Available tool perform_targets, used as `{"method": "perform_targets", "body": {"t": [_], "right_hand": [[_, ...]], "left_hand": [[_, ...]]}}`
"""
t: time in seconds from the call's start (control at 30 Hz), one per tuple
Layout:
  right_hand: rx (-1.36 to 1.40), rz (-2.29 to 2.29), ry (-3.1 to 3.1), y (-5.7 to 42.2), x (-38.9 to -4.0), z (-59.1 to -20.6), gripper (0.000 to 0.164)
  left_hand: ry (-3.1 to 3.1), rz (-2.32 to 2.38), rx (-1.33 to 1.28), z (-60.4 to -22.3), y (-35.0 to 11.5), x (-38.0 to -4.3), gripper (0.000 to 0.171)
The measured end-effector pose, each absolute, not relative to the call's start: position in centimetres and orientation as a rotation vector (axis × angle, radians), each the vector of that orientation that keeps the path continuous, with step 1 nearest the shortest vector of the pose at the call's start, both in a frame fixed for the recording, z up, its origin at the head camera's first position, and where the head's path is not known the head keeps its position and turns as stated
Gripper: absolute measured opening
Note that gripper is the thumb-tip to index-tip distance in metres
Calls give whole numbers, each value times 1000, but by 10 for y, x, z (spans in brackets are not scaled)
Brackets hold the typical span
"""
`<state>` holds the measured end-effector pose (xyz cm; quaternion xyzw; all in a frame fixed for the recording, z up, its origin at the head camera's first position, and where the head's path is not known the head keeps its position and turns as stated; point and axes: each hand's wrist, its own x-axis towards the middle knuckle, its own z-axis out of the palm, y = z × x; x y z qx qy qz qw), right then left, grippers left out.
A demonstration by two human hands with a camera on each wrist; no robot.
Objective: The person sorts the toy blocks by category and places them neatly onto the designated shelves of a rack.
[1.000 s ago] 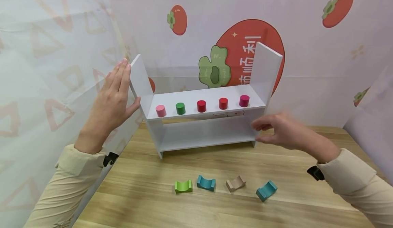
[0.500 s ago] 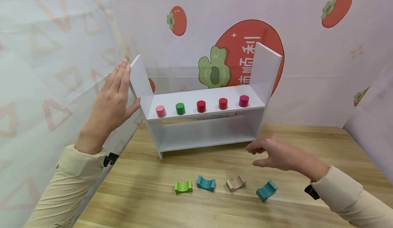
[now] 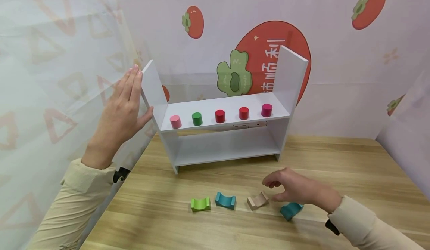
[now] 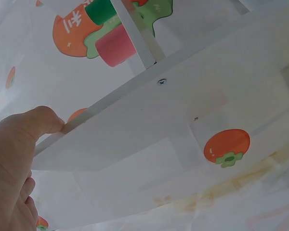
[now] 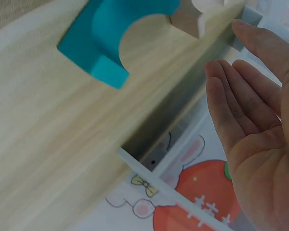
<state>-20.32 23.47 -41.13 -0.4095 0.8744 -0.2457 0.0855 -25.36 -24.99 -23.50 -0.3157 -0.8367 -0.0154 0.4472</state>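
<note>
My left hand lies against the outer left side panel of a small white shelf. Its fingers are straight, and the thumb touches the panel's front edge in the left wrist view. My right hand hovers over the table, fingers loosely bent and holding nothing. Closest to it are a beige curved block and a teal curved block, which the hand partly covers. Another teal block and a lime green block lie farther left. The nearer teal block looms large in the right wrist view.
Along the upper board stand several small cylinders: pink, green, two red ones, and magenta. The shelf stands on a wooden table. A patterned cloth hangs behind it and along the sides.
My right hand has moved from beside the shelf's right end down toward the front, over the beige and right teal blocks. My left hand stays at the side panel.
</note>
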Motion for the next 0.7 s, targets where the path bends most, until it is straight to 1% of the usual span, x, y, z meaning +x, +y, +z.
{"method": "perform_targets", "body": {"t": [0.7], "right_hand": [[-1126,-795,2619,228,-206,-453,38]], "left_hand": [[-2088,-47,-774,-236,-251,-253,91]]}}
